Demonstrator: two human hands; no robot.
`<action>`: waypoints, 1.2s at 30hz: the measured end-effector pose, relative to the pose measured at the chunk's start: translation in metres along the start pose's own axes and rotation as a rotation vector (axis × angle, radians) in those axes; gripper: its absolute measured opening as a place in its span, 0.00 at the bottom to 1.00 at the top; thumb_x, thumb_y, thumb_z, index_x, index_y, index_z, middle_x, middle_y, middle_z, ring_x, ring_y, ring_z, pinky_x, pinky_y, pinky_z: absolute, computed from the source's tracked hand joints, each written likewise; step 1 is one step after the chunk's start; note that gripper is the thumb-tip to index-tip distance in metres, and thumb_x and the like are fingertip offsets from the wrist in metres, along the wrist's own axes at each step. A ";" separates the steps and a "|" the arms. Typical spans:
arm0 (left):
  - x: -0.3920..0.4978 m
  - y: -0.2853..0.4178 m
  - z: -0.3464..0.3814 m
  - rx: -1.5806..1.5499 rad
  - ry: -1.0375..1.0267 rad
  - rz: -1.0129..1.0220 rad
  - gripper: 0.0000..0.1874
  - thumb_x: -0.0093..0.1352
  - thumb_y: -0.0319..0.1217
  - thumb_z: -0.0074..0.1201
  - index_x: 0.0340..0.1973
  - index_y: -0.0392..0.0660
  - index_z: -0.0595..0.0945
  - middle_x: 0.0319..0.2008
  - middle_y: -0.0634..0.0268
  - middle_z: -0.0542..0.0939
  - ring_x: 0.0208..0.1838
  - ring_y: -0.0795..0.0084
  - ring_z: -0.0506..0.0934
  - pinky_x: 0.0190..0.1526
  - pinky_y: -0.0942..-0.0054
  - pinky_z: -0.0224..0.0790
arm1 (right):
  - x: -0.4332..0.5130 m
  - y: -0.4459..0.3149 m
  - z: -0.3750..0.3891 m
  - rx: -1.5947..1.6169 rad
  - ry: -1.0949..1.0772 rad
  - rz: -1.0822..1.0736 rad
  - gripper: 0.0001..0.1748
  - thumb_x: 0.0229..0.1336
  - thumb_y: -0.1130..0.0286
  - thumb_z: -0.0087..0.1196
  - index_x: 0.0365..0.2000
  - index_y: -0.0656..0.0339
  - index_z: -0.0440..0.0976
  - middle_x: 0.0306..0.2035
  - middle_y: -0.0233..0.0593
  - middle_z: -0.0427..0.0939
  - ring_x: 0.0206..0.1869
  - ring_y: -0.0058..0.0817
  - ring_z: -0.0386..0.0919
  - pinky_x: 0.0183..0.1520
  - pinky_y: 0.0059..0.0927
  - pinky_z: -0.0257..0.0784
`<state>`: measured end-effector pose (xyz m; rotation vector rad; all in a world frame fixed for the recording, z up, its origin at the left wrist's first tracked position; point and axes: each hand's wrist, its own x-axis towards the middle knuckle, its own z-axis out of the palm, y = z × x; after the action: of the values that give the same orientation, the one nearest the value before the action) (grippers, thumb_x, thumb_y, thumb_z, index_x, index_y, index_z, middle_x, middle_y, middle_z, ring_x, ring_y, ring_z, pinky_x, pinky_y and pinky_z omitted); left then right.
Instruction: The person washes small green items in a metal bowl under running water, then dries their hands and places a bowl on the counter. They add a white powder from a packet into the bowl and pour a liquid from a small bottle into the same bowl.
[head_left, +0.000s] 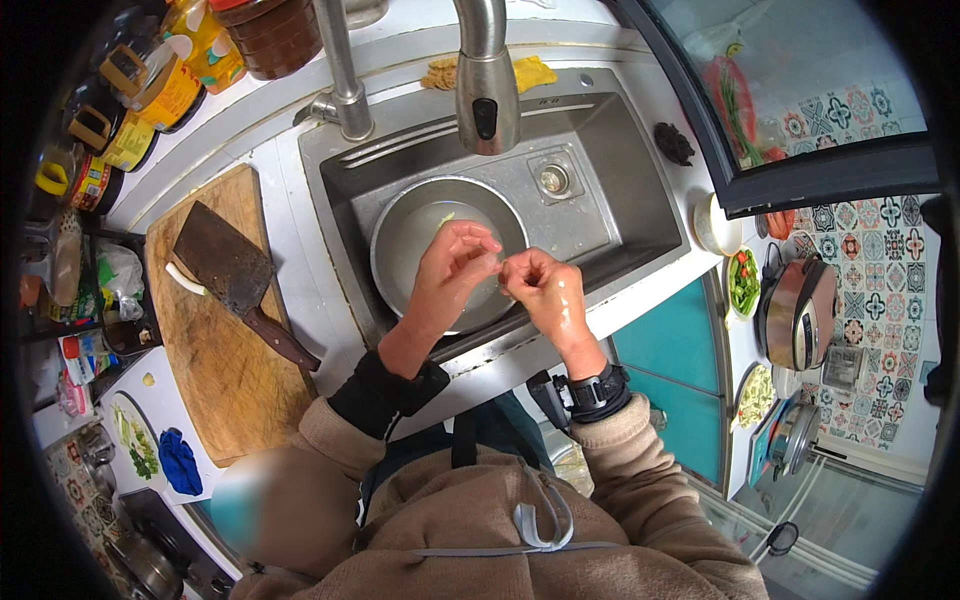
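Observation:
My left hand (453, 271) and my right hand (547, 291) are both wet and meet at the fingertips above a round metal basin (390, 225). My right fingers are curled with the thumb against them. My left fingers are bent and loosely spread. Anything pinched between the fingertips is too small or hidden to make out. Cloudy water (409, 259) fills part of the basin, and a small pale green scrap (446, 218) shows just beyond my left fingers. The basin stands in the left part of a stainless steel sink (600, 150).
Over the sink hangs a faucet spray head (489, 105). At left, a cleaver (225, 259) lies on a wooden cutting board (217, 375) beside a white vegetable piece (185, 279). An open window frame (825, 172) juts in at right, near a bowl (716, 225) and rice cooker (799, 315).

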<state>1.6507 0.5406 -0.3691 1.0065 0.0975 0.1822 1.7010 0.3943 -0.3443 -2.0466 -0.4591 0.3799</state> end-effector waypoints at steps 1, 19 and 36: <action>-0.002 -0.001 0.001 -0.075 0.024 -0.027 0.12 0.66 0.22 0.48 0.45 0.41 0.71 0.39 0.63 0.76 0.40 0.75 0.76 0.45 0.74 0.70 | 0.000 0.001 0.004 0.191 0.012 0.096 0.05 0.57 0.72 0.53 0.28 0.63 0.74 0.21 0.38 0.77 0.21 0.25 0.76 0.27 0.23 0.72; -0.001 0.002 -0.008 -0.480 0.087 -0.213 0.09 0.70 0.28 0.45 0.44 0.42 0.73 0.40 0.60 0.76 0.43 0.69 0.75 0.50 0.63 0.70 | -0.004 0.001 -0.007 0.564 -0.147 0.260 0.09 0.61 0.68 0.53 0.38 0.64 0.74 0.32 0.33 0.79 0.30 0.16 0.74 0.34 0.17 0.71; -0.005 -0.002 0.005 0.251 -0.055 0.067 0.09 0.67 0.20 0.50 0.42 0.40 0.72 0.38 0.65 0.76 0.43 0.78 0.75 0.45 0.76 0.71 | 0.003 0.010 -0.008 0.489 0.000 0.399 0.06 0.60 0.73 0.52 0.34 0.66 0.73 0.29 0.37 0.79 0.27 0.18 0.77 0.31 0.18 0.73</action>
<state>1.6471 0.5351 -0.3682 1.2646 0.0370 0.2063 1.7084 0.3855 -0.3492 -1.6464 0.0532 0.6606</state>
